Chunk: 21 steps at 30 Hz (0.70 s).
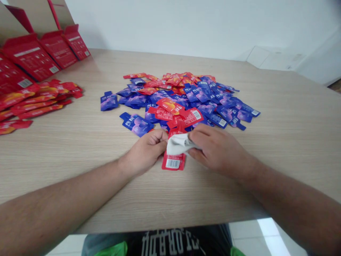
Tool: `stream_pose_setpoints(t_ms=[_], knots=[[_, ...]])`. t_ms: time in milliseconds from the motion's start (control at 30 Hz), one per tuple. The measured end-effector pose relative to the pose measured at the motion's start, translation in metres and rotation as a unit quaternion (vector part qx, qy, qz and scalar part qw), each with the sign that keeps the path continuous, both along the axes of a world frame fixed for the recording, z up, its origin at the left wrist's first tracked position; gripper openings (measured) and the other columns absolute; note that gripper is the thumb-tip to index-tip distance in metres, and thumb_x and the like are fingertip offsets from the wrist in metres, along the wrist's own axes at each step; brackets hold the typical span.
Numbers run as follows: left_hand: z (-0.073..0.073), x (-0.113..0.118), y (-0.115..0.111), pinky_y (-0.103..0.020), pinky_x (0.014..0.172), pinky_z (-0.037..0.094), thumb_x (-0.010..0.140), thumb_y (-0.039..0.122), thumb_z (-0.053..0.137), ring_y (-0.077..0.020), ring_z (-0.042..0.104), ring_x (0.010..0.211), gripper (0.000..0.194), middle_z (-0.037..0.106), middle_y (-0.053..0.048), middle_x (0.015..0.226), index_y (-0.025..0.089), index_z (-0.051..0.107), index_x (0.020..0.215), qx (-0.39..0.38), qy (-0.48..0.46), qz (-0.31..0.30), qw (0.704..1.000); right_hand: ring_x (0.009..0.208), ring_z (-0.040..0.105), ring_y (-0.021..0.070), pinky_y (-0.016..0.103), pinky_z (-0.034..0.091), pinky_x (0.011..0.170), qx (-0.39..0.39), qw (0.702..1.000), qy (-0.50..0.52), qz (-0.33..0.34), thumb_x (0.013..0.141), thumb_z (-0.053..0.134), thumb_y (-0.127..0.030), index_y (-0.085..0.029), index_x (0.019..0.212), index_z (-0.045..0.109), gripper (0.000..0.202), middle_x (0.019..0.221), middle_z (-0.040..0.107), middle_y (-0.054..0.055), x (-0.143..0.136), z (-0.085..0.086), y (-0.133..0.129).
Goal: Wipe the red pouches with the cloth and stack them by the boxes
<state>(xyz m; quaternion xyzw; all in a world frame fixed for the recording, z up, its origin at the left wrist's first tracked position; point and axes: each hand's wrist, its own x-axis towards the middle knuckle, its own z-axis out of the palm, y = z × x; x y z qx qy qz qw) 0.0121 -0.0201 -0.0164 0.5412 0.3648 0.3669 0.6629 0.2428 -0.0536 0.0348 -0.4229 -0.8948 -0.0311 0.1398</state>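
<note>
My left hand (149, 149) is closed with thumb and fingers pinching the left edge of a red sachet (173, 164), whose barcode side faces up. In my right hand (213, 147) a crumpled white cloth (177, 144) is gripped, lying over the middle of that sachet and hiding part of it. Just beyond both hands spreads a heap of blue sachets (202, 94) and red-orange sachets (174, 80). One blue sachet (137, 124) lies close to my left hand's knuckles.
Several red boxes (33, 57) with raised flaps stand at the back left. Before them lie stacked red-orange sachets (39, 101). A single blue sachet (108, 101) rests left of the heap. The wooden table (128, 209) ends near my lap, and a white wall (170, 28) stands behind.
</note>
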Motion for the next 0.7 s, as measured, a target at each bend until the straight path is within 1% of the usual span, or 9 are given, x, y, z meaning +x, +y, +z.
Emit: stream_pose_setpoints(t_ms=[67,100,200,267,433,467,500,633,700], knots=[[0.002,0.001,-0.001,-0.02,0.051,0.036,0.087,0.033,0.075,-0.0076,0.048,0.053,0.026,0.057,0.003,0.064,0.017,0.056,0.077,-0.016,-0.008,0.01,1.0,0.089,0.06,0.0238,0.035,0.044,0.073,0.005,1.0,0.006,-0.024,0.099,0.061,-0.03,-0.018,0.104,0.065,0.014,0.101,0.065,0.009,0.002,0.001,0.002],[0.004,0.002,-0.003,-0.019,0.051,0.037,0.087,0.032,0.075,-0.0076,0.048,0.052,0.026,0.057,0.003,0.064,0.017,0.056,0.078,-0.028,-0.017,0.019,0.999,0.09,0.06,0.0237,0.035,0.044,0.073,-0.003,1.0,0.0,-0.008,0.098,0.061,-0.03,-0.018,0.103,0.065,0.013,0.101,0.065,0.009,0.001,0.0,0.001],[0.008,0.004,-0.006,-0.019,0.051,0.039,0.085,0.03,0.076,-0.0078,0.049,0.053,0.025,0.058,0.004,0.065,0.017,0.056,0.078,-0.052,-0.041,0.042,0.997,0.09,0.061,0.0224,0.034,0.044,0.074,-0.045,0.994,-0.033,0.096,0.096,0.064,-0.027,-0.02,0.099,0.065,0.007,0.1,0.065,0.006,-0.006,-0.003,-0.005],[0.008,0.004,-0.006,-0.019,0.051,0.039,0.084,0.029,0.077,-0.0077,0.05,0.054,0.025,0.058,0.003,0.066,0.017,0.056,0.077,-0.048,-0.041,0.042,0.997,0.088,0.061,0.0218,0.034,0.044,0.074,-0.053,0.99,-0.04,0.125,0.096,0.064,-0.027,-0.021,0.098,0.065,0.006,0.099,0.065,0.005,-0.007,-0.004,-0.007],[0.004,0.005,-0.003,-0.019,0.049,0.038,0.084,0.029,0.078,-0.0075,0.05,0.052,0.026,0.058,0.003,0.065,0.017,0.056,0.077,-0.046,-0.036,0.035,0.998,0.089,0.06,0.0235,0.035,0.043,0.073,0.006,1.0,0.006,-0.007,0.099,0.061,-0.029,-0.017,0.104,0.065,0.014,0.1,0.065,0.009,0.001,-0.001,0.002],[0.004,0.005,-0.003,-0.019,0.05,0.038,0.084,0.029,0.078,-0.0076,0.05,0.052,0.026,0.058,0.003,0.065,0.017,0.056,0.077,-0.05,-0.038,0.036,0.997,0.088,0.06,0.0235,0.035,0.043,0.073,0.005,1.0,0.007,-0.013,0.099,0.061,-0.029,-0.017,0.104,0.065,0.014,0.1,0.065,0.009,0.002,0.0,0.003],[0.005,0.005,-0.003,-0.019,0.05,0.039,0.084,0.028,0.078,-0.0077,0.051,0.052,0.025,0.058,0.003,0.065,0.017,0.056,0.077,-0.054,-0.042,0.04,0.997,0.088,0.06,0.0233,0.035,0.043,0.072,-0.003,1.0,0.001,-0.002,0.098,0.062,-0.029,-0.017,0.102,0.065,0.013,0.1,0.064,0.008,0.001,0.0,0.003],[0.008,0.005,-0.005,-0.019,0.051,0.042,0.082,0.027,0.078,-0.0082,0.053,0.053,0.025,0.06,0.003,0.065,0.017,0.055,0.078,-0.079,-0.068,0.048,0.993,0.086,0.061,0.0209,0.034,0.044,0.073,-0.07,0.989,-0.047,0.123,0.095,0.065,-0.026,-0.021,0.096,0.065,0.006,0.1,0.065,0.005,-0.005,-0.003,-0.003],[0.009,0.005,-0.005,-0.019,0.052,0.044,0.082,0.027,0.079,-0.0085,0.054,0.054,0.026,0.061,0.003,0.066,0.017,0.055,0.077,-0.083,-0.076,0.046,0.993,0.087,0.061,0.0209,0.034,0.043,0.073,-0.068,0.99,-0.046,0.116,0.095,0.064,-0.026,-0.021,0.098,0.065,0.006,0.101,0.066,0.005,-0.003,-0.004,-0.002]])
